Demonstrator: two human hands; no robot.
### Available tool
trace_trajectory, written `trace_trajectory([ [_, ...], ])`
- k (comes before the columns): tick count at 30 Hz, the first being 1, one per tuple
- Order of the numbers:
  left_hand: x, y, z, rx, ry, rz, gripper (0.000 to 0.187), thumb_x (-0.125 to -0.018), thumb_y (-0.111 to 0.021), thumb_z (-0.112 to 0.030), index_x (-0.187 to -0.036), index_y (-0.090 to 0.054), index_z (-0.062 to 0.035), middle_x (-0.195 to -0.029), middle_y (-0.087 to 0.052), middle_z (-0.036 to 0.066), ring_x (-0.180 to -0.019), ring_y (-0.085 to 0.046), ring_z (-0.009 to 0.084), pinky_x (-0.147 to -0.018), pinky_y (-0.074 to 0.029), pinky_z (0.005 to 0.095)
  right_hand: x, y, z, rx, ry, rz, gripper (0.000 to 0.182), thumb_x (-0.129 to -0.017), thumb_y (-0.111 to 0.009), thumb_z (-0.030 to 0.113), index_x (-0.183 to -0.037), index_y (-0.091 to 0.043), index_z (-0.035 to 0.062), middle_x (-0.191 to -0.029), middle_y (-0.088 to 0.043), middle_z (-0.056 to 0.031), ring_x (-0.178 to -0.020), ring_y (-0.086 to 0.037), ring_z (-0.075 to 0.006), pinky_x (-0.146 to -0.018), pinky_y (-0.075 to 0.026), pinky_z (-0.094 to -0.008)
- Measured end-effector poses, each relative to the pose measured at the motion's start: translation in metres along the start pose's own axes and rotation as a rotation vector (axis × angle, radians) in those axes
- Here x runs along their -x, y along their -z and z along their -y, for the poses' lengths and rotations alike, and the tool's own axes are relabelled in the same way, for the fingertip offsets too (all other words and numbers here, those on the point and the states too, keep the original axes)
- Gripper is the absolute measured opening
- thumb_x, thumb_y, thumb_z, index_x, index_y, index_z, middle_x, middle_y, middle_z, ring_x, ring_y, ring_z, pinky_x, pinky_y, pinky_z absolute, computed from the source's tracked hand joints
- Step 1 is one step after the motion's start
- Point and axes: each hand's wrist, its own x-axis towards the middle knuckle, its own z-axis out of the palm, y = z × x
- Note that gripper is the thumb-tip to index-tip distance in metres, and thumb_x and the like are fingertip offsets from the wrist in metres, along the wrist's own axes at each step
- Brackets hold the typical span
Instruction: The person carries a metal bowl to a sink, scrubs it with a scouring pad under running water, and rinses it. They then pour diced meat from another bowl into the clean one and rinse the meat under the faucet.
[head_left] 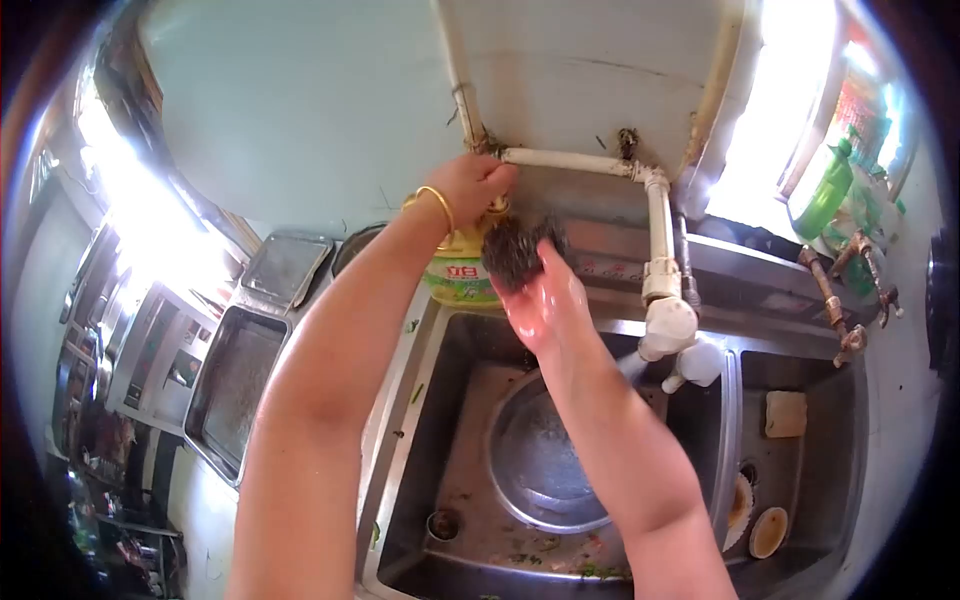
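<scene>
My left hand (476, 190), with a gold bangle at the wrist, is closed round the top of a yellow detergent bottle (462, 272) behind the sink. My right hand (548, 305), wet and palm up, holds a dark wire scrubber (515, 254) close to the bottle's neck. Below my right forearm, a round metal bowl (535, 450) lies in the large basin of the steel sink (400, 450); the forearm covers part of it. Food scraps are scattered on the basin floor.
White pipes and a faucet (670, 328) stand right of my right hand. In the smaller basin are a sponge (786, 414) and a round lid-like piece (769, 532). Metal trays (238, 380) lie left; a green bottle (822, 192) and rusty taps (832, 300) are right.
</scene>
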Motion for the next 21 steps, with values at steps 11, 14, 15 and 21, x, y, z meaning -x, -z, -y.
trace_trajectory([
  [11,-0.004,-0.010,-0.019,-0.747,0.014,0.159,0.028,-0.089,-0.044,-0.034,-0.113,-0.054,-0.0247,-0.122,-0.055,-0.001,-0.110,-0.054,0.0216,-0.095,-0.032,0.0549,-0.002,0.012,0.007,0.014,-0.126,-0.031,0.029,-0.096,-0.042,0.028,-0.114,-0.052,0.0073,-0.108,-0.060,-0.0099,-0.095,-0.059,-0.0263,-0.078,-0.050,-0.0424],
  [14,0.008,-0.022,-0.008,-0.769,-0.181,-0.431,0.032,-0.087,-0.049,-0.038,-0.115,-0.053,-0.0230,-0.121,-0.054,0.003,-0.109,-0.052,0.0290,-0.091,-0.033,0.0576,0.014,0.036,0.011,0.293,-0.060,-0.142,0.025,-0.091,-0.052,0.024,-0.110,-0.055,0.0077,-0.100,-0.063,-0.0079,-0.087,-0.061,-0.0244,-0.071,-0.050,-0.0414],
  [15,0.021,-0.022,-0.009,-0.702,-0.337,-0.702,0.032,-0.086,-0.051,-0.038,-0.114,-0.054,-0.0216,-0.114,-0.056,0.005,-0.106,-0.053,0.0290,-0.087,-0.035,0.0556,0.026,0.057,0.011,0.449,-0.013,-0.132,0.026,-0.090,-0.054,0.022,-0.111,-0.055,0.0058,-0.099,-0.064,-0.0076,-0.086,-0.061,-0.0235,-0.071,-0.050,-0.0400],
  [21,0.262,-0.154,0.028,0.484,0.145,-0.455,0.050,-0.089,-0.051,-0.016,-0.133,-0.036,0.0025,-0.129,-0.045,0.021,-0.121,-0.042,0.0322,-0.103,-0.033,0.0391,0.109,0.273,0.022,2.863,0.039,0.248,0.021,-0.078,-0.057,0.017,-0.098,-0.063,0.0126,-0.091,-0.063,-0.0119,-0.088,-0.061,-0.0282,-0.078,-0.045,-0.0387],
])
